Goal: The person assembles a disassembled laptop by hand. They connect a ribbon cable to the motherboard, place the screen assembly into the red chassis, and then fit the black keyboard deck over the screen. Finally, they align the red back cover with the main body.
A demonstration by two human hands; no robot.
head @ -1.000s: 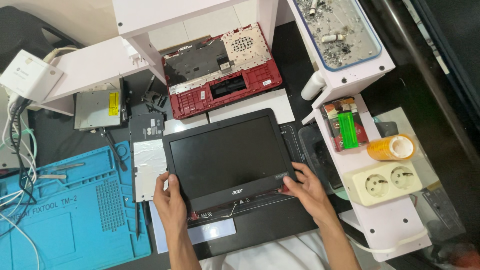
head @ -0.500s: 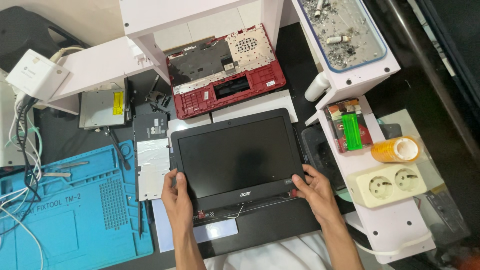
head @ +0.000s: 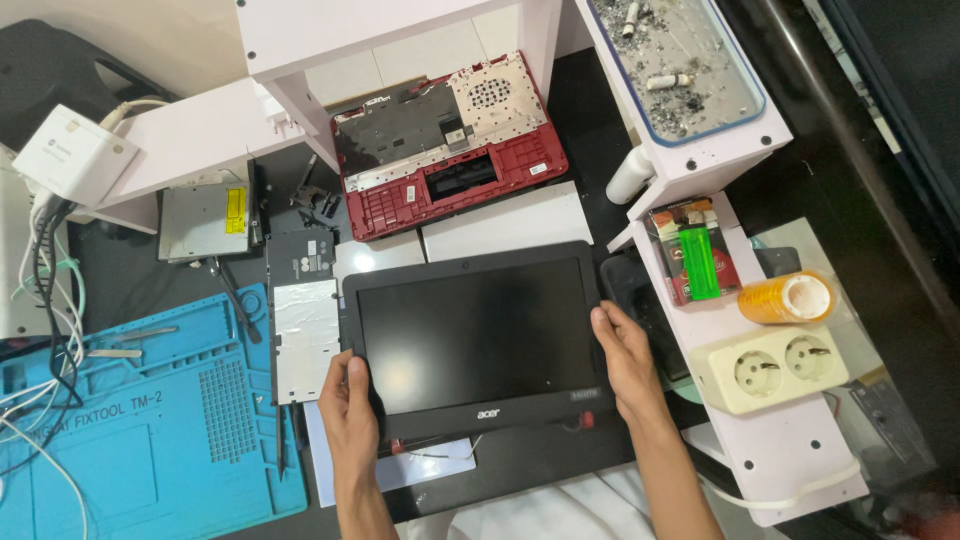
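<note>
- Nearest the person, both forearms reach up from the bottom edge, and each hand grips one side of a black laptop screen (head: 478, 338).
- Left hand (head: 350, 405): closed on the screen's lower left edge, thumb lying over the front bezel, the other fingers hidden behind the panel.
- Right hand (head: 625, 358): closed on the right edge, thumb on the bezel near the lower right corner, fingers wrapped out of sight behind.
- The screen sits in the middle of the black table (head: 590, 110), dark glass facing up, with thin wires (head: 440, 455) trailing from under its bottom edge over a white sheet.
- Just left of the screen lies a silver foil-covered panel (head: 305, 335), and beyond that a blue work mat (head: 150, 440) with a few small tools on it.
- To the right, a white shelf (head: 790, 450) carries a cream double socket (head: 768, 368), an orange roll of tape (head: 788, 298) and a green lighter (head: 698, 262) lying on a small red packet.
- Farther back, behind the screen, a red laptop shell (head: 445, 150) lies open side up, showing its inner frame.
- Left of the shell sits a flat metal drive (head: 205, 220) with a yellow label, and a white box (head: 75, 155) with cables.
- Farthest, top right, a clear tray (head: 680, 60) holds ash and cigarette ends.
</note>
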